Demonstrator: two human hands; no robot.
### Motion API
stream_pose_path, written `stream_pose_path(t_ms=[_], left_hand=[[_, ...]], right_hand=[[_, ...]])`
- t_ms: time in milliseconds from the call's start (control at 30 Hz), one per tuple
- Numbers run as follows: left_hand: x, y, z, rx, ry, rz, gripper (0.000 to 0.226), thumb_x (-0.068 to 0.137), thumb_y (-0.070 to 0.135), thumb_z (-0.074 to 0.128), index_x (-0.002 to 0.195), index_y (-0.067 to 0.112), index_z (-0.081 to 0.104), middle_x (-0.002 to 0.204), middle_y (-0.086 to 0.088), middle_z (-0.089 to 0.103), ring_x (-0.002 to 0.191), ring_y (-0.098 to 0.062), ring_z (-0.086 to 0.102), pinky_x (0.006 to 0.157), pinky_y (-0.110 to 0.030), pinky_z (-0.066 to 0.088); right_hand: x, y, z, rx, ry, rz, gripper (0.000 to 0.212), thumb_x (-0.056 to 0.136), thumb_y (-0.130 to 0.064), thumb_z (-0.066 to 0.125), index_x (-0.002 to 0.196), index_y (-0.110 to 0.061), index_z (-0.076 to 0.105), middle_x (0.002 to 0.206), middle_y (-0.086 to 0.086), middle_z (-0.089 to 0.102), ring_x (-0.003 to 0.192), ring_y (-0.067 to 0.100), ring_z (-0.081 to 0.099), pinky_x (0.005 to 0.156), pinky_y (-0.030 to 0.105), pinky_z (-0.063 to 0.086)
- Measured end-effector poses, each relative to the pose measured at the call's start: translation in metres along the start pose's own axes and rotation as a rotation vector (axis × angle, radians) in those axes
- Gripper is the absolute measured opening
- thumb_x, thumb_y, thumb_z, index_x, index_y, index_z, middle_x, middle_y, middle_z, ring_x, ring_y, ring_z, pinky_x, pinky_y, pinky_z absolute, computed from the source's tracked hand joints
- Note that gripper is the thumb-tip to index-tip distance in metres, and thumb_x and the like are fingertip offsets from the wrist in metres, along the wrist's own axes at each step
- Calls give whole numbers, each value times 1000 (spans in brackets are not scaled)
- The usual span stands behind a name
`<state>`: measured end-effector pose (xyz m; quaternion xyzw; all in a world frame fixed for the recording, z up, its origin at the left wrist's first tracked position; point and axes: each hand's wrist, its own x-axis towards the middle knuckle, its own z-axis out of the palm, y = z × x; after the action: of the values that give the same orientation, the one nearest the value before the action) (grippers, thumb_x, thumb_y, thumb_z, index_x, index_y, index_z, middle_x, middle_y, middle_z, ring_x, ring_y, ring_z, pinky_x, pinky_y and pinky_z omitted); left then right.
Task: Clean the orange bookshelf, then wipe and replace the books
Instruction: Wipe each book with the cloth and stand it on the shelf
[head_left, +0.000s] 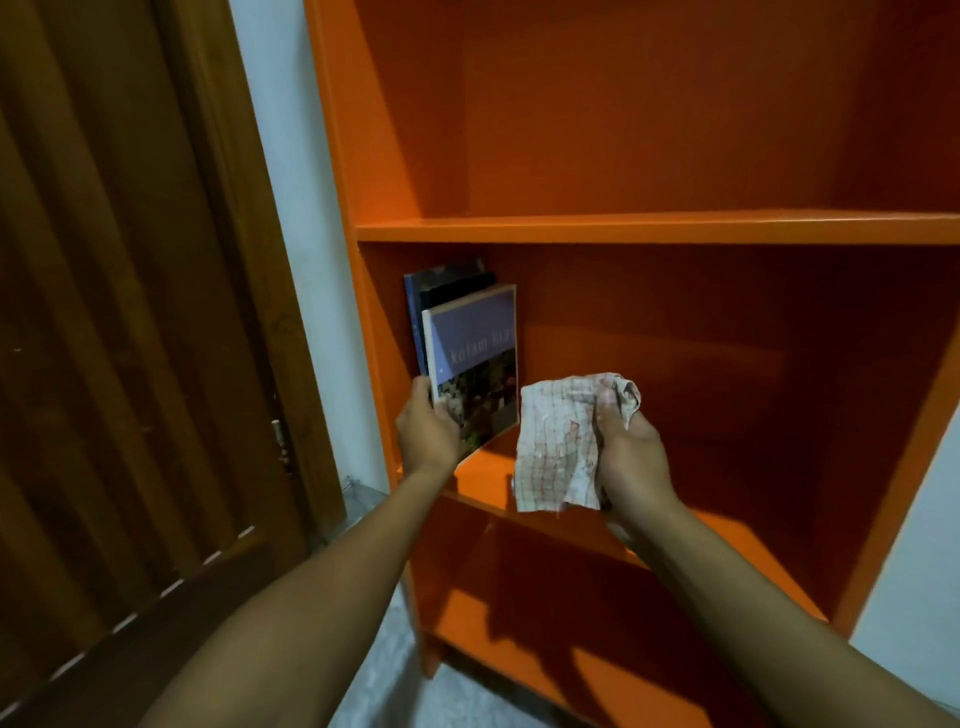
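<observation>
At the left end of the middle shelf (571, 499), the left hand (426, 434) is wrapped around the lower near corner of a book with a purple cover (475, 358), thumb on the front cover and the rest of the fingers hidden behind it. The book stands upright with its bottom edge resting on the shelf board, its cover facing out and to the right, the printed word "kolam" legible across the middle. Just behind it, against the left side panel of the orange bookshelf (649, 228), stand two more books (441, 283): a dark one touching the purple cover, and a blue-spined one beyond that.

Just to the right of the purple book, the right hand (631, 452) is bunched around a checked cloth (561, 441), pale with reddish lines and stains. The cloth's upper part is crumpled in the fist and its lower part hangs loose in front of the shelf edge, near the book but apart from it.

The shelf above is bare, as is the rest of the middle shelf. A dark wooden door (119, 312) stands to the left, a strip of white wall (306, 208) between it and the bookshelf.
</observation>
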<state>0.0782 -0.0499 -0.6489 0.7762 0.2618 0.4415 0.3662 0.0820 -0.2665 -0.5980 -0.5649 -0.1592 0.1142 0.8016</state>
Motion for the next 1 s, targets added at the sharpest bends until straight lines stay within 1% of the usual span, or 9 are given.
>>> stream_pose_path(t_ms=[133,233,300,433,567,633,800,900,1000], left_hand=[[16,-5,-3,202,-34,-14,15,100,9,52,90,13,41,80,-9,48,71,-23,44,51,-30,24],[27,-3,3,220,-1,-61,22,99,5,52,84,13,37,75,-4,42,64,-15,35,48,-25,22],[31,-1,11,221,18,-74,20,97,3,50,84,11,38,79,-8,46,68,-19,41,48,-27,22],[33,10,24,228,46,-133,9,96,-1,45,97,6,50,99,-15,53,83,-26,49,65,-34,39],[35,17,25,282,41,-205,29,94,-4,49,123,4,49,117,-19,56,105,-36,58,84,-43,50],[33,20,24,321,41,-209,32,95,-2,50,126,3,43,119,-20,57,107,-39,59,81,-44,48],[18,13,7,370,38,-18,32,97,20,58,120,9,39,109,-14,58,94,-33,62,64,-39,43],[2,0,-22,369,38,112,26,98,27,55,115,12,43,110,-10,58,94,-31,59,65,-38,40],[-23,-30,-57,384,-10,219,22,99,26,51,118,15,45,109,-7,59,96,-27,60,69,-41,49]], right_hand=[[5,7,-3,0,-5,26,34,105,-35,40,120,-13,62,112,6,73,100,20,72,86,45,60],[9,10,-4,8,-17,21,32,105,-34,41,115,-14,64,107,5,75,95,19,74,84,44,60],[13,11,-5,13,-24,23,30,105,-33,40,111,-15,64,105,4,75,93,18,74,83,42,60],[19,13,-7,17,-33,22,30,105,-33,40,111,-17,64,105,4,76,95,18,74,84,43,60],[18,13,-5,27,-51,40,30,106,-33,39,110,-17,64,106,6,76,97,21,74,85,44,60],[16,13,-4,30,-55,50,30,106,-33,39,110,-16,64,107,7,75,97,22,74,85,45,60],[6,14,4,13,-69,65,32,105,-34,41,115,-14,63,110,7,74,97,20,73,84,42,60],[-5,18,15,34,-70,98,34,106,-32,41,120,-8,62,113,11,73,100,25,72,87,45,59],[-19,32,29,27,-77,140,32,107,-30,41,118,-9,63,115,12,72,104,27,71,93,50,56]])
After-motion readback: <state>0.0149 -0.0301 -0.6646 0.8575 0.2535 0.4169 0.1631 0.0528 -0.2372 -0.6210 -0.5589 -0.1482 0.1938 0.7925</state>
